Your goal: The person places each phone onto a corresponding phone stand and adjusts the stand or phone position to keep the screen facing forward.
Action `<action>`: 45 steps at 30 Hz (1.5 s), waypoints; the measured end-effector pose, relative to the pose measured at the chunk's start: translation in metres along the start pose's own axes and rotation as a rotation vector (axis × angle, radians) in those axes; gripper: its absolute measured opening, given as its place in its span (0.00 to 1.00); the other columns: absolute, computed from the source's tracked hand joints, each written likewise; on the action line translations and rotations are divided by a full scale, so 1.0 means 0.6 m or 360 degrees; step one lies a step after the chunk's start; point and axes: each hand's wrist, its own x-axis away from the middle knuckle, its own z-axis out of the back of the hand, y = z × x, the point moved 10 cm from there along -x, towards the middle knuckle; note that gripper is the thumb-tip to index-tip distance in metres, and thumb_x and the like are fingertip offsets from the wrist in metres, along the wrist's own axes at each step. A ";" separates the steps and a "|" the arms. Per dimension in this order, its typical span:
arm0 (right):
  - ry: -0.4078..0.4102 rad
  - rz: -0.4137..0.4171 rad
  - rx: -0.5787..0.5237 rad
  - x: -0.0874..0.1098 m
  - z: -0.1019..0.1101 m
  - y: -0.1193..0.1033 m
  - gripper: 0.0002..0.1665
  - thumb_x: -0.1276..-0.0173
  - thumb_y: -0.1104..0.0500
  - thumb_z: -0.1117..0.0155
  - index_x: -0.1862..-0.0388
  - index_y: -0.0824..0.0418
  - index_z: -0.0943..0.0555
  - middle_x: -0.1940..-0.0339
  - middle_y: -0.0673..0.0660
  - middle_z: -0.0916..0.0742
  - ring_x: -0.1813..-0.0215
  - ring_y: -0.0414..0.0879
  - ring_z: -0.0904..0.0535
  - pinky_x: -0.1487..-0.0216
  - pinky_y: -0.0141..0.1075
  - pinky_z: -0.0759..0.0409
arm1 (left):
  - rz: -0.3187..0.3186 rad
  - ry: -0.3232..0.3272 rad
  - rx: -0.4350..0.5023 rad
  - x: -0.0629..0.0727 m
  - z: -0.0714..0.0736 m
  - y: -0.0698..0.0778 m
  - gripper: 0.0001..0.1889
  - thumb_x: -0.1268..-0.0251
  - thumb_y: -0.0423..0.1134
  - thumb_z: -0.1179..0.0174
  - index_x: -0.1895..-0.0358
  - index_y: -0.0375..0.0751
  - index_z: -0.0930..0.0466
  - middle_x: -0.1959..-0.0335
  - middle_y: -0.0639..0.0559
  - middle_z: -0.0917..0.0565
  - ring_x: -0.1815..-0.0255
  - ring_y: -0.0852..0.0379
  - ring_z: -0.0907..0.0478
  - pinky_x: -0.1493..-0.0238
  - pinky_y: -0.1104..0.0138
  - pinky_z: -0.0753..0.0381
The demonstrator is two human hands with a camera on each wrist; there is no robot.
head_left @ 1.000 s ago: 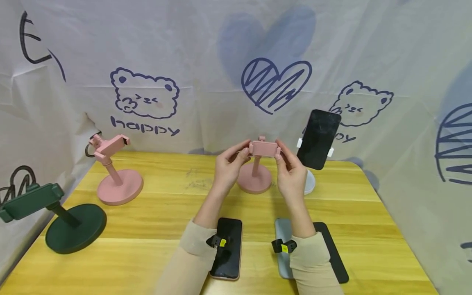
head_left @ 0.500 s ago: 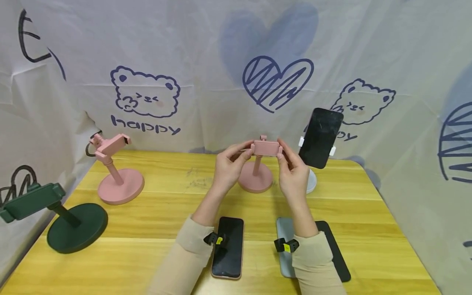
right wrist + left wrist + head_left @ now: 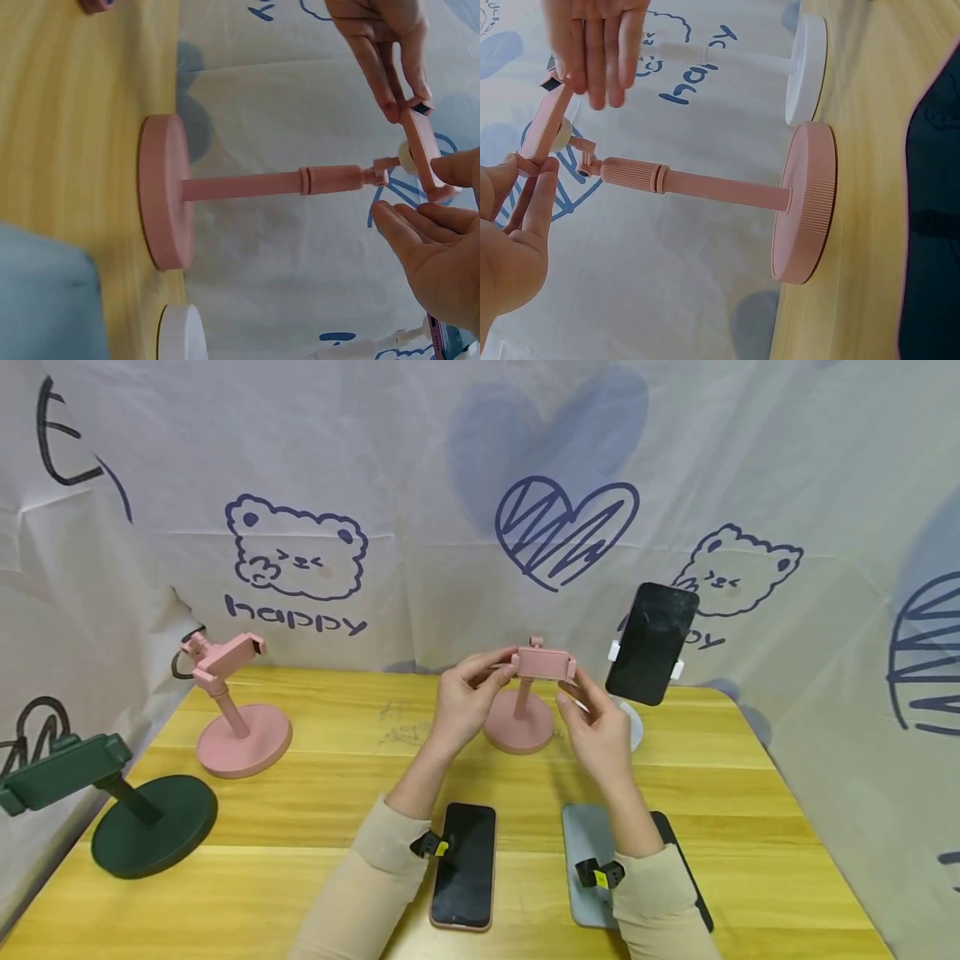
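A pink phone stand point(image 3: 519, 731) stands upright on the wooden table, its clamp point(image 3: 543, 662) facing front with no phone in it. My left hand point(image 3: 463, 703) pinches the clamp's left end between thumb and fingers, also plain in the left wrist view. My right hand point(image 3: 606, 731) is beside the clamp's right end with its fingers extended, seen straight in the left wrist view. In the right wrist view one finger point(image 3: 457, 166) overlaps the clamp's edge; whether it touches, I cannot tell.
A white stand point(image 3: 633, 727) holds a black phone point(image 3: 652, 643) behind my right hand. At left are another pink stand point(image 3: 243, 739) and a green stand point(image 3: 153, 827). A dark phone point(image 3: 463, 868), a grey-blue phone point(image 3: 585, 827) and a black phone point(image 3: 693, 889) lie in front.
My right hand has let go of the clamp's right end and shifted slightly right and down, its fingers loosening. The left hand keeps its hold.
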 end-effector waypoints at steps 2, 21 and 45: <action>-0.0098 -0.0069 0.0044 0.004 -0.008 0.009 0.33 0.22 0.65 0.38 0.22 0.68 0.32 0.26 0.63 0.22 0.30 0.56 0.22 0.35 0.34 0.20 | -0.0002 0.0001 -0.0023 0.001 -0.001 0.001 0.16 0.27 0.35 0.34 0.39 0.39 0.14 0.48 0.42 0.14 0.51 0.47 0.12 0.49 0.63 0.12; -0.1360 -0.0038 0.0882 0.114 -0.184 0.044 0.56 0.37 0.52 0.19 0.19 0.68 0.38 0.21 0.66 0.30 0.23 0.59 0.32 0.24 0.54 0.31 | -0.0041 -0.0022 -0.0098 0.001 0.001 0.002 0.16 0.26 0.39 0.34 0.39 0.44 0.13 0.47 0.46 0.13 0.49 0.50 0.13 0.47 0.60 0.12; -0.1659 0.0240 0.1466 0.198 -0.257 0.033 0.49 0.49 0.44 0.12 0.32 0.61 0.23 0.42 0.53 0.15 0.43 0.46 0.17 0.42 0.39 0.16 | -0.0012 -0.0001 -0.0122 0.002 0.001 0.005 0.16 0.26 0.39 0.34 0.39 0.43 0.13 0.48 0.45 0.13 0.50 0.51 0.12 0.49 0.63 0.12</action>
